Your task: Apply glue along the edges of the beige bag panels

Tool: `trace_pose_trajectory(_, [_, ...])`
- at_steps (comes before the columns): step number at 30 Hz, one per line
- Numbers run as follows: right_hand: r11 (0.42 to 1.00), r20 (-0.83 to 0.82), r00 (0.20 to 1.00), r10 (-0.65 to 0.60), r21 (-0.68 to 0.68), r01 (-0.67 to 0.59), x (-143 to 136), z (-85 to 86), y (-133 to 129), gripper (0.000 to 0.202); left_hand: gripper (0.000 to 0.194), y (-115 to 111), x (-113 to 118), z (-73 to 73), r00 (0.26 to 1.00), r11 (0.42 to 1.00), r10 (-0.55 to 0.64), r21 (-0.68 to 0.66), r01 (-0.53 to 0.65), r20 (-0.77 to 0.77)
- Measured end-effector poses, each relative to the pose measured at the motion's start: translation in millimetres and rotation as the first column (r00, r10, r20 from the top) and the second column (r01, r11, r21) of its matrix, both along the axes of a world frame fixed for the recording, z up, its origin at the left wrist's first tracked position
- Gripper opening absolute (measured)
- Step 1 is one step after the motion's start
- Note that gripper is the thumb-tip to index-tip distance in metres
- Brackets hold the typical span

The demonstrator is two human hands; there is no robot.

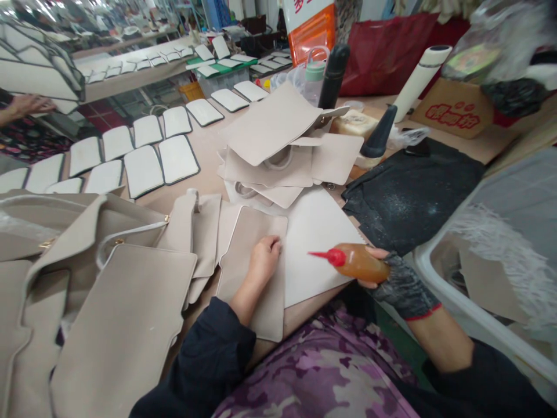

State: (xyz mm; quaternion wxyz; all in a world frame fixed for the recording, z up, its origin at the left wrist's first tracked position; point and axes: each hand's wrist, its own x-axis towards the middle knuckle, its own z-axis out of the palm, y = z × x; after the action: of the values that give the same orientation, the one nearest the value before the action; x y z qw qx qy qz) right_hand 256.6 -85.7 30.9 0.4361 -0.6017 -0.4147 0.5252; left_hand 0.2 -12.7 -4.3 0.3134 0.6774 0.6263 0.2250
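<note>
My right hand (398, 284), in a dark grey knit fingerless glove with a red cuff edge, is wrapped round a squeeze bottle (363, 264) of amber liquid. The bottle lies almost level, its thin red nozzle pointing left above a white sheet (319, 232). My bare left hand (264, 258) rests on a flat beige bag panel (255, 284), near its right edge. Its fingers are curled in, and whatever they may hold is hidden. Just beyond is a pile of beige bag pieces (274, 125), some with looped handles.
More beige bag pieces (126, 313) lie in a heap on the left. Dark-edged white panels (178, 159) stand in rows behind. At right are folded black cloth (413, 191) and a white plastic bin (470, 313). A co-worker's hand (32, 107) holds stacked panels at far left.
</note>
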Motion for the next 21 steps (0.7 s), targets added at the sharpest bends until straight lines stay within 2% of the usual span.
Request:
trace_pose_trajectory(2, [0.999, -0.253, 0.967, -0.018, -0.03, 0.011, -1, -4.8, 8, 0.043, 0.023, -7, -4, 6.8, 0.996, 0.996, -0.085, 0.033, 0.086, -0.028])
trace_pose_trajectory(4, [0.998, -0.522, 0.852, -0.049, -0.067, 0.016, -6, -6.6, 14, 0.046, 0.024, -14, -9, 14.7, 0.977, 0.98, -0.177, 0.071, 0.186, -0.121])
trace_pose_trajectory(5, [0.997, -0.596, 0.801, -0.063, -0.075, 0.022, -10, -6.1, 16, 0.046, 0.024, -18, -11, 18.4, 0.956, 0.968, -0.219, 0.079, 0.238, -0.193])
trace_pose_trajectory(8, [0.997, -0.627, 0.775, -0.072, -0.072, 0.034, -20, -0.5, 21, 0.048, 0.025, -25, -17, 26.1, 0.863, 0.93, -0.327, 0.033, 0.367, -0.385])
trace_pose_trajectory(10, [0.997, -0.633, 0.77, -0.079, -0.055, 0.058, -26, 4.3, 24, 0.05, 0.03, -26, -20, 27.9, 0.82, 0.904, -0.395, -0.017, 0.427, -0.415])
trace_pose_trajectory(14, [0.991, -0.661, 0.748, -0.054, 0.059, 0.123, -34, 5.0, 31, 0.056, 0.053, -26, -27, 26.5, 0.801, 0.867, -0.491, -0.1, 0.488, -0.343])
trace_pose_trajectory(18, [0.996, -0.661, 0.748, 0.058, 0.087, 0.0, -34, -6.6, 34, 0.049, 0.079, -26, -40, 24.6, 0.773, 0.808, -0.589, -0.172, 0.563, -0.234])
trace_pose_trajectory(21, [0.996, -0.654, 0.751, 0.087, 0.059, -0.064, -31, -5.1, 34, 0.046, 0.092, -22, -46, 26.2, 0.728, 0.751, -0.66, -0.214, 0.625, -0.188])
